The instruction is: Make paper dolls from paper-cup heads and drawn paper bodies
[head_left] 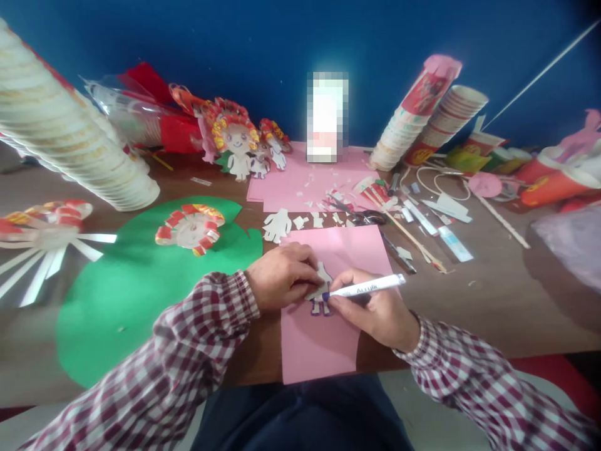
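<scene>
My right hand [378,310] grips a white acrylic marker [375,285] with a purple end, its tip against a small white paper figure cutout [322,291]. Purple lines run along the figure's edges and legs. With bent fingers pressed together, my left hand [284,275] holds the cutout down from its left side and hides part of it. Beneath both hands lies a pink paper sheet [323,351]. Just above my left hand is another plain white figure cutout [278,225].
A large green paper shape [117,300] carries a curled paper head [191,230]. Leaning paper cup stacks [75,131] rise at left, with more cups [408,119] at back right. Scissors [361,216], wooden sticks [413,241] and paper scraps lie beyond the sheet. Finished-looking paper dolls [237,144] stand behind.
</scene>
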A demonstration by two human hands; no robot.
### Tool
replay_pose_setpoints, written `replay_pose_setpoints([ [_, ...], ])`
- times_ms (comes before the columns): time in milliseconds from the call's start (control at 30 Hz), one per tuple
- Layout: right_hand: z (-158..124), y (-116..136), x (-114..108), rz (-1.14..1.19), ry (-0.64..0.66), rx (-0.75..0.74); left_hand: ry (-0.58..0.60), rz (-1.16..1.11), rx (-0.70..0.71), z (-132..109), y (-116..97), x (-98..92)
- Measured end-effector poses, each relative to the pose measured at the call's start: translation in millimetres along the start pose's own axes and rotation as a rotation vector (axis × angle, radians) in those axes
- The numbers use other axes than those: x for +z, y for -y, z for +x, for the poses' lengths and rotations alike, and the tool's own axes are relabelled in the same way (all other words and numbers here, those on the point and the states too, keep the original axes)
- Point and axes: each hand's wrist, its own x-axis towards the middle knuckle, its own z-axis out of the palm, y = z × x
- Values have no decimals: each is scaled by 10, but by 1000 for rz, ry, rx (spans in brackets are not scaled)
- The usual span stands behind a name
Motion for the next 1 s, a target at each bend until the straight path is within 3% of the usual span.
replay_pose_setpoints([
  [400,16,10,10,45,48,27,9,21,-1,3,-9,-3],
  [700,13,-11,0,-26,-79,14,7,28,0,-4,-10,0],
  [1000,10,4,13,-63,14,-5,-11,20,5,6,4,2],
])
